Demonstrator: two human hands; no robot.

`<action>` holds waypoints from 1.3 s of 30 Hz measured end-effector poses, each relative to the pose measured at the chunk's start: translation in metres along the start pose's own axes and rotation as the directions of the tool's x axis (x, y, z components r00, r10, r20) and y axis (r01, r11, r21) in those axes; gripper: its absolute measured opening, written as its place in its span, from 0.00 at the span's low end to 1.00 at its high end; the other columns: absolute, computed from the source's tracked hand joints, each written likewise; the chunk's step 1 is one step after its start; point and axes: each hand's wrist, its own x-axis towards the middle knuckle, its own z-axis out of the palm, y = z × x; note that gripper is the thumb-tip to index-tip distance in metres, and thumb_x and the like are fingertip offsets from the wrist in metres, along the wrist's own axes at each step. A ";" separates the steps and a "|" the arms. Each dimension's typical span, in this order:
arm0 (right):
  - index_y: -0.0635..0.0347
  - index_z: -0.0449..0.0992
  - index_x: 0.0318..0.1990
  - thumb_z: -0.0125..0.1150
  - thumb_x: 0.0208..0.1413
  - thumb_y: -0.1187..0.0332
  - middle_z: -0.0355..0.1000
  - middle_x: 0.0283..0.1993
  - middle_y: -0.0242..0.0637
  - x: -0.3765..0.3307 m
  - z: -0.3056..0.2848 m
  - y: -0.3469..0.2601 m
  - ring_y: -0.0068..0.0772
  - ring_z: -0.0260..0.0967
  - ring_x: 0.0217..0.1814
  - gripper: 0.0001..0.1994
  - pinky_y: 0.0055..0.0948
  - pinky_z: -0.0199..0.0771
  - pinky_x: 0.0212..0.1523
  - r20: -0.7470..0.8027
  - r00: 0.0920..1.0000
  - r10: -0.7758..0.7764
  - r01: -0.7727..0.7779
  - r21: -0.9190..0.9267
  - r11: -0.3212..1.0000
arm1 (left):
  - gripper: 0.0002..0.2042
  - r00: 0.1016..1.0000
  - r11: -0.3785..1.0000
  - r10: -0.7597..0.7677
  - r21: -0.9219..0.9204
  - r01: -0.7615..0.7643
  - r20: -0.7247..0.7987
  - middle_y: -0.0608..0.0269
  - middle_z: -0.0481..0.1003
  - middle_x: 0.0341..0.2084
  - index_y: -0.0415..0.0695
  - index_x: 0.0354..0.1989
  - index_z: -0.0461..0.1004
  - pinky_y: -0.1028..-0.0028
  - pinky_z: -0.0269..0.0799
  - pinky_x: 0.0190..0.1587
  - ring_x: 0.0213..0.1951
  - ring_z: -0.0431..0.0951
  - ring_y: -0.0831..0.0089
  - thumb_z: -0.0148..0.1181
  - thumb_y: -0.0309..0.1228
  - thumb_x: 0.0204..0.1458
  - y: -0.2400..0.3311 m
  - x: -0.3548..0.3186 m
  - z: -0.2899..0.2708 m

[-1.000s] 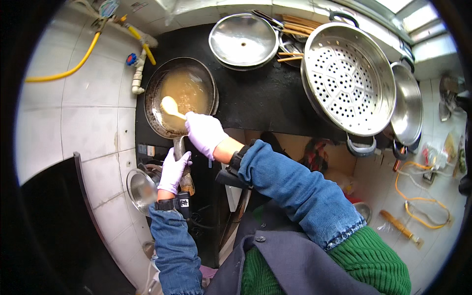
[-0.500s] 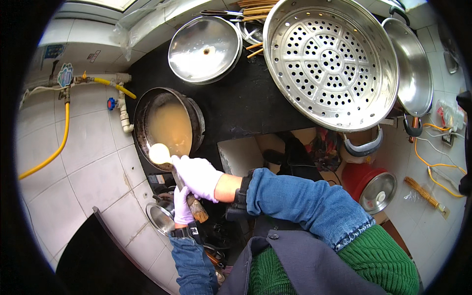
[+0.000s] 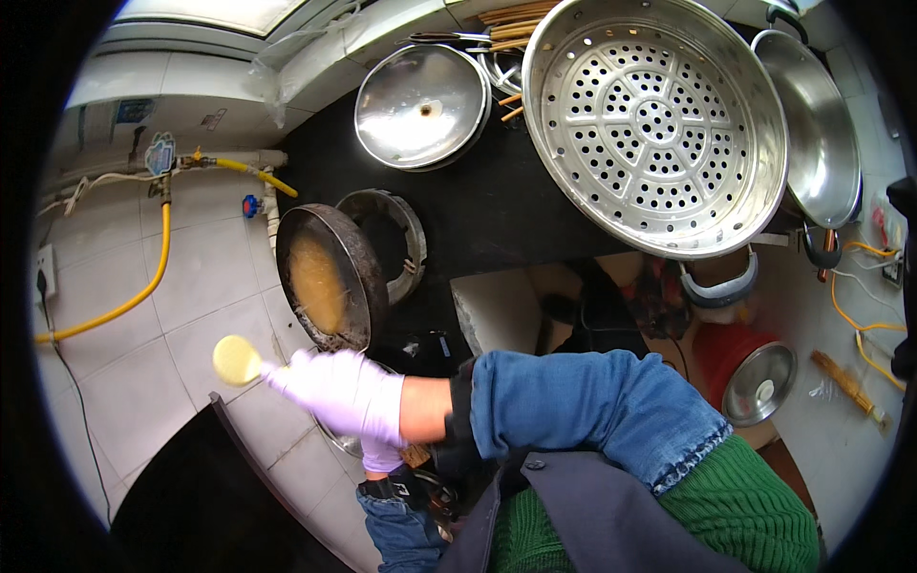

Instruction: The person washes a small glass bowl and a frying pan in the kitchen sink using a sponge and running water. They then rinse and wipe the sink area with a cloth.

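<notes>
A dark wok (image 3: 368, 258) is tilted steeply to the left, with murky brown liquid (image 3: 317, 285) pooled inside. My left hand (image 3: 382, 456), in a pale purple glove, is mostly hidden behind my right; it is closed around the wok's wooden handle (image 3: 415, 456), whose end shows beside it. My gloved right hand (image 3: 344, 387) grips a utensil with a round, pale-yellow head (image 3: 236, 361). That head is outside the wok, to the lower left of its rim. Whether it is a brush or a spoon I cannot make out.
An iron stove ring (image 3: 411, 239) sits on the black counter behind the wok. Farther back are a metal lid (image 3: 422, 105) and a large perforated steamer (image 3: 654, 124). A yellow gas hose (image 3: 164, 267) runs along the tiled left wall. A dark panel (image 3: 191, 487) stands at lower left.
The wok has been lifted and tipped left off its stove ring, and its liquid has shifted. My right hand has carried the round-headed utensil out of the wok, leftward and down.
</notes>
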 end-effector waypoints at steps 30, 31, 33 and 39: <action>0.50 0.64 0.67 0.53 0.58 0.75 0.73 0.39 0.44 -0.206 -0.065 0.033 0.51 0.74 0.32 0.28 0.43 0.76 0.32 0.494 0.868 0.059 0.018 -0.150 0.988 | 0.09 0.999 0.927 -0.018 -0.374 0.027 0.027 0.64 0.73 0.27 0.39 0.45 0.68 0.74 0.75 0.30 0.25 0.77 0.75 0.60 0.23 0.58 -0.213 -0.201 0.128; 0.50 0.65 0.67 0.53 0.57 0.76 0.73 0.37 0.44 -0.209 -0.067 0.032 0.50 0.74 0.33 0.28 0.42 0.76 0.35 0.513 0.856 0.066 0.006 -0.137 0.991 | 0.10 1.000 0.924 0.005 -0.382 0.006 0.028 0.64 0.73 0.26 0.39 0.45 0.68 0.75 0.75 0.30 0.25 0.77 0.75 0.60 0.23 0.58 -0.224 -0.212 0.133; 0.50 0.68 0.66 0.54 0.57 0.79 0.74 0.39 0.45 -0.214 -0.066 0.028 0.48 0.76 0.36 0.27 0.39 0.77 0.38 0.557 0.826 0.083 -0.022 -0.116 0.993 | 0.10 0.999 0.914 0.025 -0.406 -0.008 0.037 0.64 0.72 0.26 0.38 0.45 0.67 0.75 0.75 0.30 0.26 0.77 0.75 0.60 0.22 0.58 -0.246 -0.234 0.139; 0.59 0.71 0.63 0.54 0.60 0.81 0.74 0.31 0.42 -0.243 -0.042 0.004 0.36 0.74 0.30 0.22 0.29 0.76 0.38 0.696 0.718 -0.018 0.052 -0.028 0.998 | 0.10 0.997 0.876 -0.055 -0.482 0.025 -0.048 0.67 0.73 0.25 0.40 0.44 0.68 0.76 0.73 0.29 0.24 0.75 0.79 0.62 0.25 0.58 -0.317 -0.302 0.148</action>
